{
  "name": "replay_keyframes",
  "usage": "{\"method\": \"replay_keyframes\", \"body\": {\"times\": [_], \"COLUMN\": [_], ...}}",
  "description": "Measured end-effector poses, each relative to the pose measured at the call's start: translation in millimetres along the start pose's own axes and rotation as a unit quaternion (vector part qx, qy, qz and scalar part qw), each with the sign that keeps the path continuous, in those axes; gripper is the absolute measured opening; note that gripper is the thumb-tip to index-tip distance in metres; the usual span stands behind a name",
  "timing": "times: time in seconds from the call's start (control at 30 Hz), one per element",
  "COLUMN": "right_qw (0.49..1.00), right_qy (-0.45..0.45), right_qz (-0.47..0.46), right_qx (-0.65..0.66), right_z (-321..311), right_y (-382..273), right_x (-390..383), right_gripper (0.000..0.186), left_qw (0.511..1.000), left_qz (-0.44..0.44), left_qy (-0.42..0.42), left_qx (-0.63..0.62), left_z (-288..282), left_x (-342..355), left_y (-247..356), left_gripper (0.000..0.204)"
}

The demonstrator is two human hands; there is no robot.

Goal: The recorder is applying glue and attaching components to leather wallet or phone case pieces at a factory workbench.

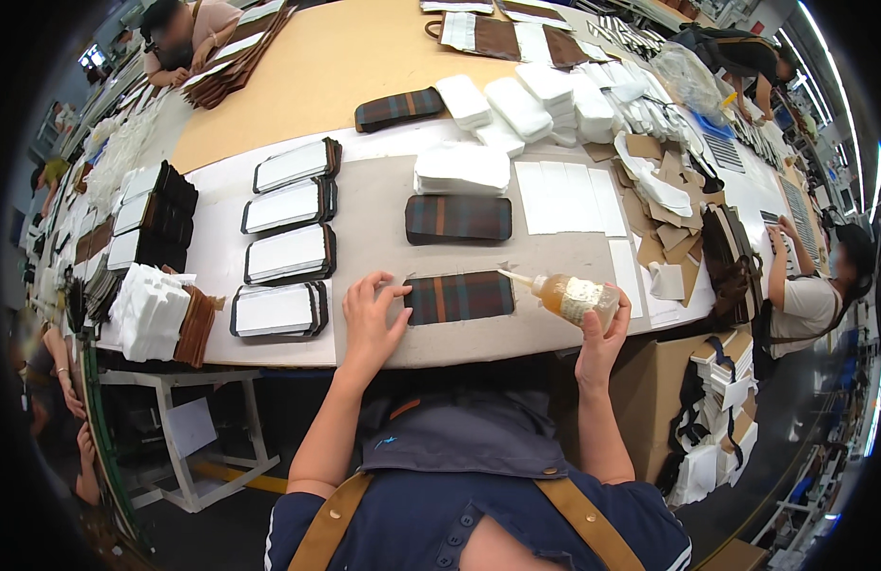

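Observation:
A dark plaid fabric piece [474,299] with an orange stripe lies flat on the grey board in front of me. My left hand [376,309] rests at its left end, fingers spread, fingertips by its edge. My right hand [607,326] grips a glue bottle [575,297], tilted so that its thin nozzle points left at the piece's upper right corner. The bottle is clear with a pale label and amber contents. Just beyond lies a stack of plaid pieces [458,220], and behind that a pile of white pads [462,168].
White sheets [567,198] lie to the right, beside cardboard scraps [669,233]. Several dark-edged stacks with white tops [286,255] form a column at left. More white pads [545,100] and a plaid stack [398,109] sit farther back. Other people work around the table.

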State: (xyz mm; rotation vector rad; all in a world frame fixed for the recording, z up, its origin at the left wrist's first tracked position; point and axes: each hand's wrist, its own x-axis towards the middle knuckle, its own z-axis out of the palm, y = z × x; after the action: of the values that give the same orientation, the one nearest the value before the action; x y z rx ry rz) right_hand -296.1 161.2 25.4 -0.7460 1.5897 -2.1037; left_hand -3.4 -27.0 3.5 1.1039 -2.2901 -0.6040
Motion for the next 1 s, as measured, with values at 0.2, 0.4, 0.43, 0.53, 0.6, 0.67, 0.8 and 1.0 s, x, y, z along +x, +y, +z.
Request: {"method": "replay_keyframes", "body": {"times": [0.2,0.4,0.43,0.53,0.6,0.67,0.8,1.0], "right_qw": [1.000,1.000,1.000,1.000,1.000,1.000,0.999,0.999], "right_qy": [-0.004,0.005,0.007,0.006,0.004,0.003,0.007,0.012], "right_qz": [-0.010,-0.006,-0.004,-0.009,-0.011,-0.012,-0.017,-0.015], "right_qx": [-0.008,-0.008,-0.010,-0.018,-0.020,-0.023,-0.032,-0.033], "right_z": [1.9,-0.3,-1.0,-0.5,0.1,0.7,3.3,3.1], "right_y": [-3.4,-1.1,0.2,1.9,2.2,2.0,-0.2,-0.5], "right_x": [-2.6,-3.7,-3.6,-3.3,-3.3,-3.6,-4.7,-7.2], "right_gripper": [0.064,0.063,0.063,0.063,0.064,0.064,0.064,0.064], "left_qw": [0.996,0.919,0.919,0.915,0.926,0.935,0.953,0.961], "left_qz": [0.040,-0.139,-0.138,-0.141,-0.135,-0.131,-0.114,-0.092], "left_qy": [0.049,0.141,0.141,0.148,0.148,0.138,0.130,0.141], "left_qx": [-0.060,-0.340,-0.340,-0.348,-0.319,-0.298,-0.250,-0.220], "left_z": [-0.8,7.8,9.1,7.1,5.8,2.1,2.7,4.2], "left_x": [1.0,-11.0,-12.4,-13.1,-14.2,-15.5,-17.2,-19.9], "left_y": [-11.2,-20.2,-20.1,-13.9,-16.1,-14.9,-16.7,-20.0], "left_gripper": [0.028,0.009,0.009,0.012,0.018,0.022,0.032,0.038]}}
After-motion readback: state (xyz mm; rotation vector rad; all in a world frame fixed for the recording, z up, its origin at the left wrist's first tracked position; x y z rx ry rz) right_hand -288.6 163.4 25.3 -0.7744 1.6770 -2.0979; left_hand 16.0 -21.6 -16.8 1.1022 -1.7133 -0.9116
